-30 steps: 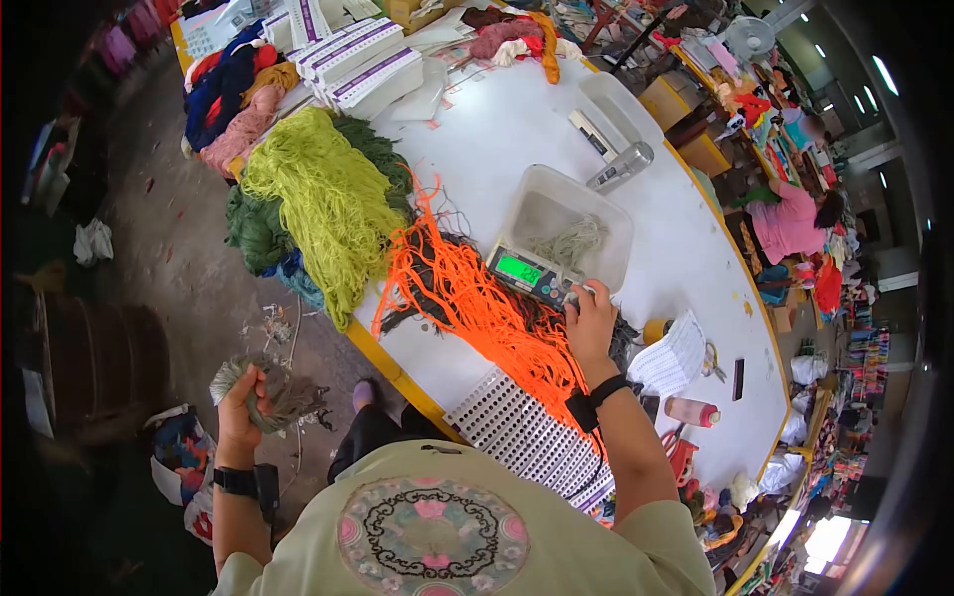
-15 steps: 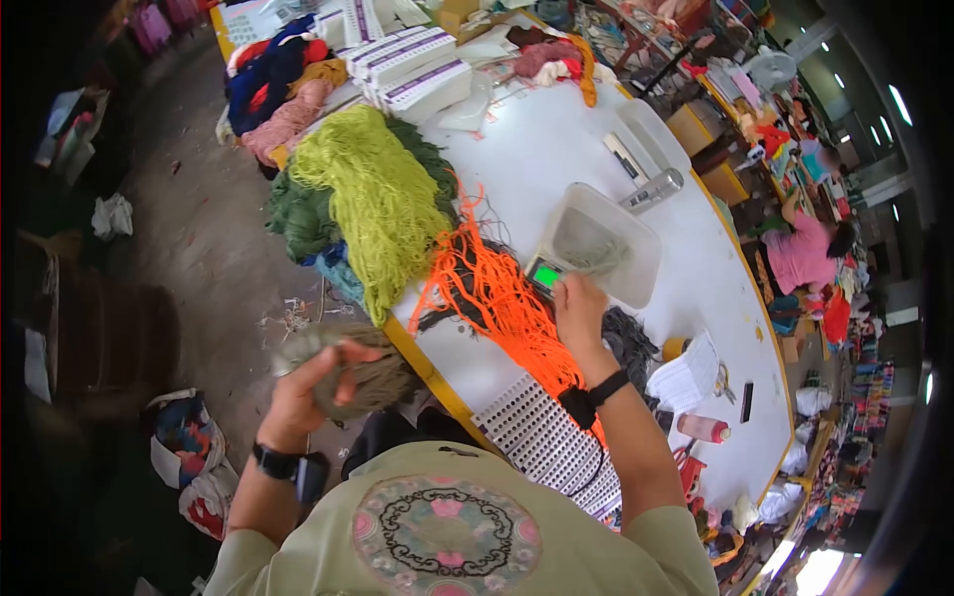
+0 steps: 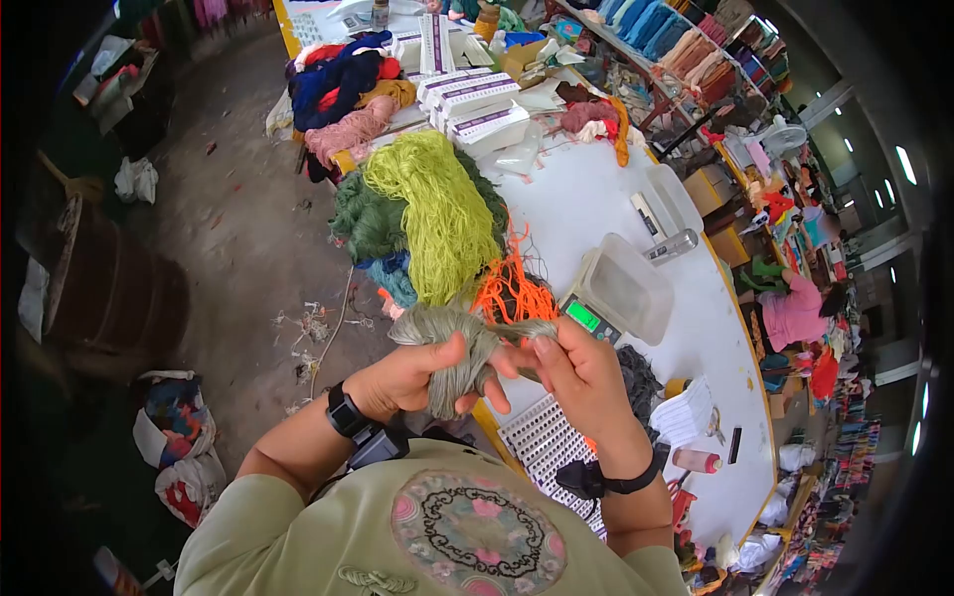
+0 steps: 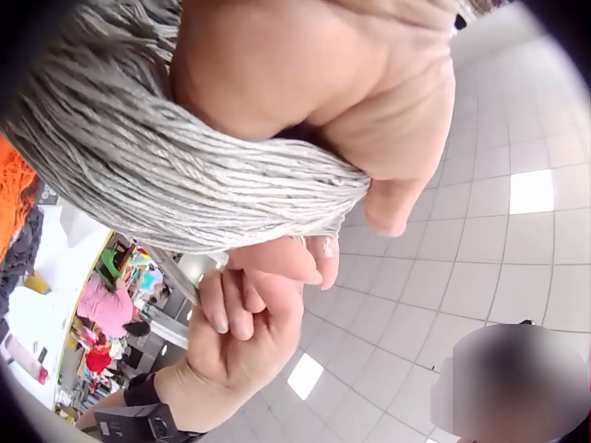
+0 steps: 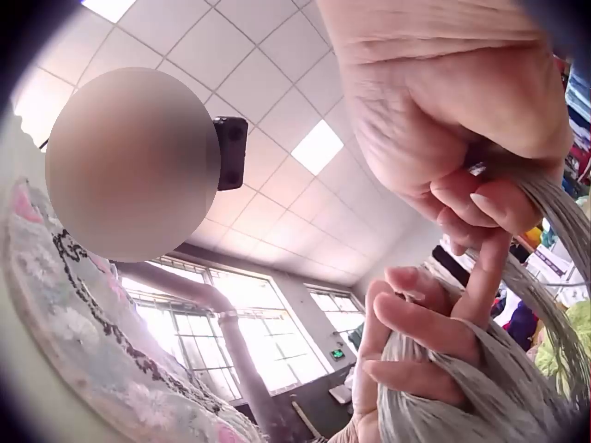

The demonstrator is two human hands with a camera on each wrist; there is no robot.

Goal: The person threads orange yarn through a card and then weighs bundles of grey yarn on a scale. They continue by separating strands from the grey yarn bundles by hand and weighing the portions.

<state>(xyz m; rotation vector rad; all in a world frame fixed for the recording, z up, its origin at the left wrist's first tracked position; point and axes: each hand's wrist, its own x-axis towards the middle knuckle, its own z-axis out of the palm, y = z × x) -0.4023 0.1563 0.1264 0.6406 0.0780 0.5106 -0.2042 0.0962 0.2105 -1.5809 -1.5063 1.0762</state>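
Note:
A grey yarn hank (image 3: 442, 372) is gripped in my left hand (image 3: 397, 379), over the table's front edge. In the left wrist view its strands (image 4: 194, 185) curve past the thumb and palm. My right hand (image 3: 586, 382) pinches a thin grey bunch of strands (image 3: 522, 333) drawn out to the right of the hank. The right wrist view shows the right hand's (image 5: 452, 129) fingers curled on these strands, close to the left fingertips (image 5: 420, 318). Beyond the hands stand a digital scale (image 3: 586, 316) with a lit green display and a see-through plastic tub (image 3: 631, 288).
Lime-green yarn (image 3: 427, 214) and orange yarn (image 3: 512, 293) lie on the white table behind the hands. A perforated board (image 3: 552, 447) sits near the right forearm, with dark grey yarn (image 3: 641, 382) beside it. White boxes (image 3: 477, 104) are stacked farther back. A person in pink (image 3: 795, 313) is beyond the table.
My left hand has risen from beside the table with the grey hank to mid-front. My right hand has left the scale and tub, where grey strands lay, and now meets the left, pinching strands.

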